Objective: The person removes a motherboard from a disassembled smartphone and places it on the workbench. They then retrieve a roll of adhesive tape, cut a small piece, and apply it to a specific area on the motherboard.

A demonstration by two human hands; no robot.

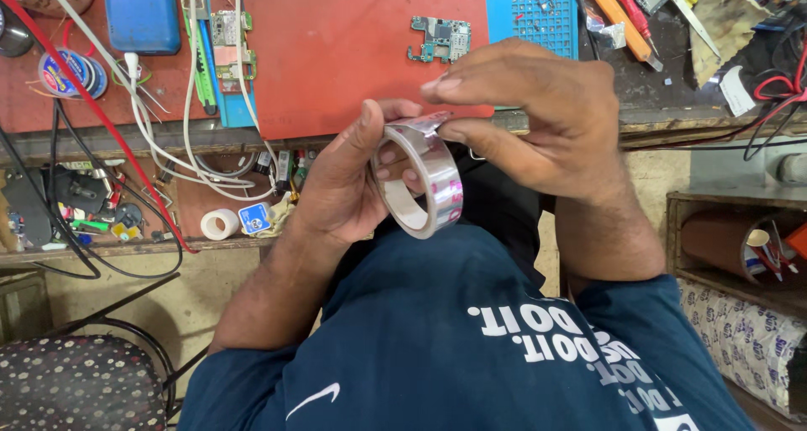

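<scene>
Fingers of our left hand (345,174) grip a shiny tape roll (420,179) held above our lap, while our right hand (530,111) pinches its loose end. Beyond lies the red desk (336,52) with a circuit board (441,38); cables partly hide the cluttered shelf (126,204) beneath.

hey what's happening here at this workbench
A person in a dark blue shirt holds a roll of shiny silver tape in front of their chest. The left hand grips the roll, with fingers through its core, while the right hand pinches the loose end of the tape at the top of the roll. Beyond the hands, a red mat on the bench carries a small circuit board. A white tape roll sits on the shelf below.
</scene>
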